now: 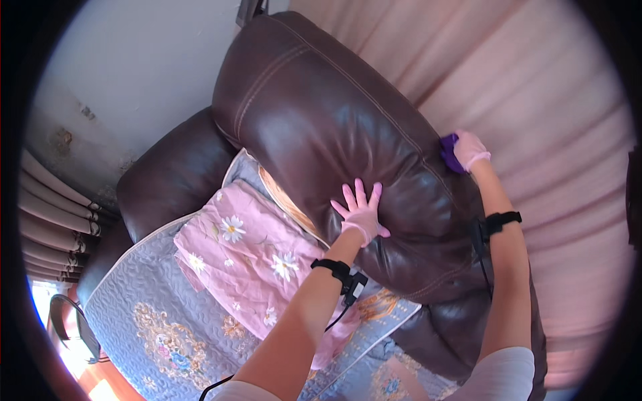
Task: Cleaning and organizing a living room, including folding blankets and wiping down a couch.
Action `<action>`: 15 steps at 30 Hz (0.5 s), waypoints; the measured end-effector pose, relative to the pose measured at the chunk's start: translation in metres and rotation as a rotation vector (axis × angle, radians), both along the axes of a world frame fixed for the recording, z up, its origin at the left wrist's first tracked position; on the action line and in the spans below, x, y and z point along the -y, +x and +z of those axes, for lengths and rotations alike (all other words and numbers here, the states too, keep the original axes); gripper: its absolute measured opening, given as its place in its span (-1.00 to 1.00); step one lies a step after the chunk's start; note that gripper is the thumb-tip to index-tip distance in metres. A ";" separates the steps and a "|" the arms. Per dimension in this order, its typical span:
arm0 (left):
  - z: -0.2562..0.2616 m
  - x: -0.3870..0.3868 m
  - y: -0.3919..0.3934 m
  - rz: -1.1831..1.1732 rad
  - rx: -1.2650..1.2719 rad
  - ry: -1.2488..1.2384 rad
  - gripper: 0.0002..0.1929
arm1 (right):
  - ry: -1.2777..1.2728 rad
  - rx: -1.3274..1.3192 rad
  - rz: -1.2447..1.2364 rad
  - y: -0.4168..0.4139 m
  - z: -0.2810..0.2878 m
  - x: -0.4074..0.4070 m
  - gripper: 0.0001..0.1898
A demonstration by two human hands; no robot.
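My left hand (362, 213), in a thin pink glove, presses with spread fingers on the front of a dark brown leather sofa backrest (311, 105). The leather creases around it. At the backrest's far edge, beside the curtain, my right hand (470, 149) wears a matching glove and grips a bunched purple cloth (452, 153). The cloth touches the leather near the rear seam. Below my left hand, a pink cloth with white daisies (251, 255) lies on the blue-grey quilted sofa cover (150, 280) over the seat.
A long pinkish curtain (562, 210) hangs close behind the backrest. The sofa's brown armrest (175, 170) stands by a grey wall (135, 65) with peeling patches. Another gathered curtain (55, 225) hangs at the left. A black-framed object (75, 326) stands on the wooden floor (108, 381).
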State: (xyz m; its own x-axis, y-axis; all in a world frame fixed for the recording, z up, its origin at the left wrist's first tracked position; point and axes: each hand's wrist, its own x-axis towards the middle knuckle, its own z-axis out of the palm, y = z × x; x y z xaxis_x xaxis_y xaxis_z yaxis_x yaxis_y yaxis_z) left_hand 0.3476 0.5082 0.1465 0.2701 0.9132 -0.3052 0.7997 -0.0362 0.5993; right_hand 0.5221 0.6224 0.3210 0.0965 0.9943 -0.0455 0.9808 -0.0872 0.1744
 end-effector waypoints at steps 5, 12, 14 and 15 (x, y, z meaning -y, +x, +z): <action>-0.015 -0.005 -0.003 0.010 0.031 -0.012 0.21 | 0.188 -0.138 0.137 -0.091 -0.011 -0.084 -0.62; -0.035 -0.026 0.027 -0.178 -0.084 -0.039 0.05 | 0.298 -0.417 0.824 -0.333 -0.037 -0.081 -0.70; -0.084 -0.030 0.036 -0.128 -0.095 -0.041 0.04 | 0.350 -0.115 1.170 -0.384 -0.043 -0.045 -0.76; -0.116 -0.032 0.040 -0.061 0.031 0.010 0.05 | 0.393 0.082 1.332 -0.399 -0.043 -0.038 -0.75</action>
